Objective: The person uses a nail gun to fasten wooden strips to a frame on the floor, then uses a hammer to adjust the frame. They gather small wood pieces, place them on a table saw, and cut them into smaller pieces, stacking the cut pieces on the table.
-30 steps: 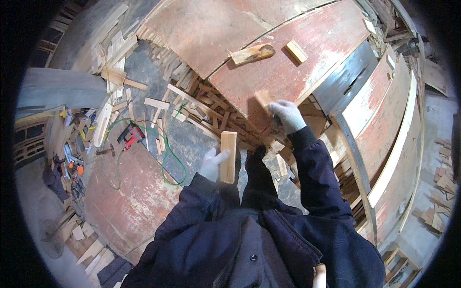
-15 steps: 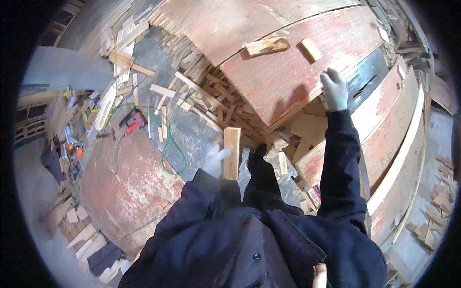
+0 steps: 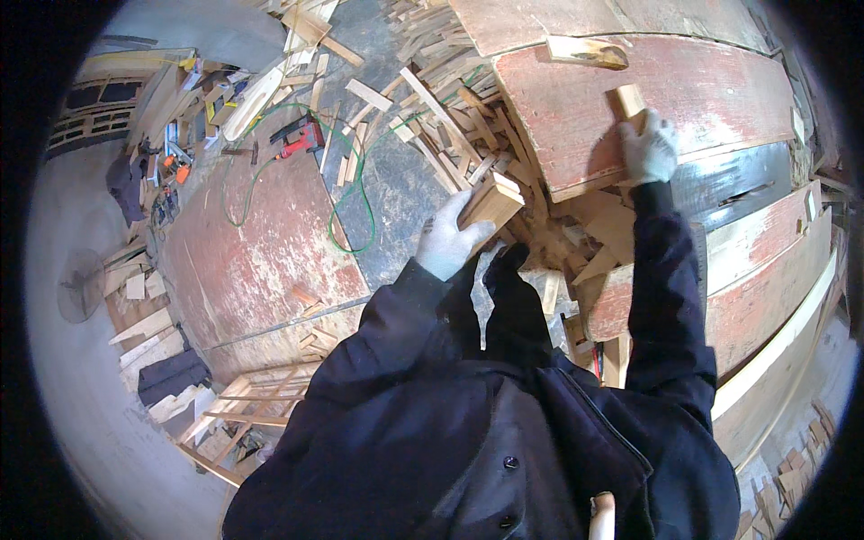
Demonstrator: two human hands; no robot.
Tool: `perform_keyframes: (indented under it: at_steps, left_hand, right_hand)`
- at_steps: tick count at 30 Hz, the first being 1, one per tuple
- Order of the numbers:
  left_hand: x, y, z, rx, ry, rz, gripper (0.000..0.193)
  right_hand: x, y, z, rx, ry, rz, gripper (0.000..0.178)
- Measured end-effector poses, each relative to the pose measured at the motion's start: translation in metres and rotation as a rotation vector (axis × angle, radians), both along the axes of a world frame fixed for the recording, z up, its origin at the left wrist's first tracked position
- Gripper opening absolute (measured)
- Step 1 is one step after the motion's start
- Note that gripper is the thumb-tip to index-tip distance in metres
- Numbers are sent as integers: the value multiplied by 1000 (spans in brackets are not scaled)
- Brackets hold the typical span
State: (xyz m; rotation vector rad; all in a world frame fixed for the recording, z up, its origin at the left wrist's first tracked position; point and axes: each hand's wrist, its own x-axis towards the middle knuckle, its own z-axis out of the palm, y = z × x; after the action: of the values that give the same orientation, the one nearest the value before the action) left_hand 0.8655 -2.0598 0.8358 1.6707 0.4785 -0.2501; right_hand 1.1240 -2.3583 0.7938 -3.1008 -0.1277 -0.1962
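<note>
My left hand (image 3: pixel 443 238), in a pale work glove, grips a short wooden block (image 3: pixel 493 209) in front of my body. A lighter piece shows at the block's far end; whether it is separate I cannot tell. My right hand (image 3: pixel 652 151), gloved too, reaches out over the worn red board top (image 3: pixel 576 117). Its fingers close round the near end of a small wooden block (image 3: pixel 627 99), which casts a shadow on the board. Farther back on the same board lies a longer, bark-edged piece of wood (image 3: pixel 585 52).
Scrap wood (image 3: pixel 459 121) lies heaped beside the board. To the left, a red power tool (image 3: pixel 301 137) and a looping green hose (image 3: pixel 362 193) lie on the floor by a worn red sheet (image 3: pixel 270 243). A black slotted surface (image 3: pixel 733 187) adjoins the board on the right.
The view has swung, moving the surroundings. My right hand has gone from the board's edge to the small block and closed on it. My left hand's block has tilted and come up.
</note>
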Motion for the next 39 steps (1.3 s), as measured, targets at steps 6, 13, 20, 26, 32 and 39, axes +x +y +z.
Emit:
perform_keyframes:
  at_steps: [6, 13, 20, 26, 32, 39]
  left_hand:
    - [30, -10, 33, 557, -160, -294, 62]
    - [76, -50, 59, 704, -535, -757, 63]
    - [113, -149, 83, 670, -850, -1011, 66]
    - [113, -259, 93, 291, -748, -963, 55]
    - [116, -366, 68, 73, -566, -1008, 48]
    - [157, -445, 33, 226, -549, -944, 53]
  right_hand:
    - [-94, 31, 63, 381, -87, 309, 68]
    - [-175, 20, 101, 593, 208, 441, 67]
    - [-217, -81, 96, 622, 110, 128, 70]
    - [-212, -227, 89, 576, -50, -389, 56]
    - [-170, -320, 56, 550, -92, -418, 55]
    - [-125, -354, 3, 388, 61, -262, 57]
